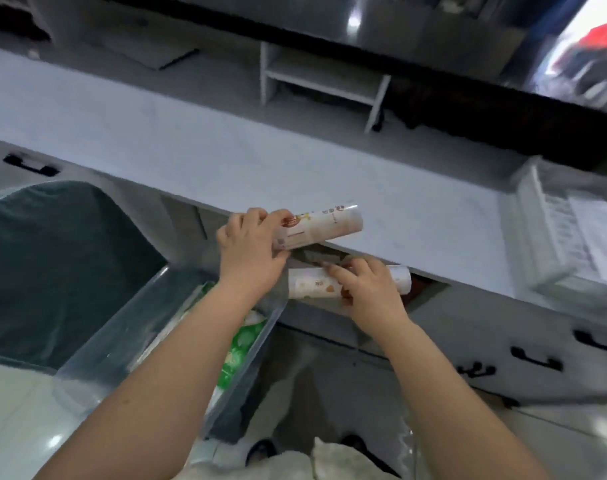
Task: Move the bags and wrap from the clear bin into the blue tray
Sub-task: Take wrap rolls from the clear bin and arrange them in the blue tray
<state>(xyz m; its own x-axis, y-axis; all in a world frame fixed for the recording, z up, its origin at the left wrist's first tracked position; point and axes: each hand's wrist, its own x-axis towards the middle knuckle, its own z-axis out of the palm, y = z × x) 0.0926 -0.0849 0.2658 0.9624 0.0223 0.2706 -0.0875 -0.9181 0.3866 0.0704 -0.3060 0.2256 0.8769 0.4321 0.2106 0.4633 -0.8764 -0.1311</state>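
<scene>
Counter [226, 147] spans the view, pale and mostly bare; a whitish tray [551, 237] sits at its right end, looking more white than blue, with flat pale items inside that blur hides. Clear bin [122, 327] stands on the floor below the counter edge, left of centre. It holds at least one green-printed pack [238, 351]; the rest of its contents cannot be made out. Beside it stands a lined waste bin [52, 258].

Left hand [252, 251] is closed around one end of a roll [324, 223], lifted over the counter edge. Right hand [368, 289] is wrapped over a second roll [316, 284], held lower, just under the edge.

Step in hand, as judged: carrying both rolls rightward to the tray. Keep them level, clear the counter lip with the lower roll first, and lay them lengthwise along the tray so they do not roll out.
</scene>
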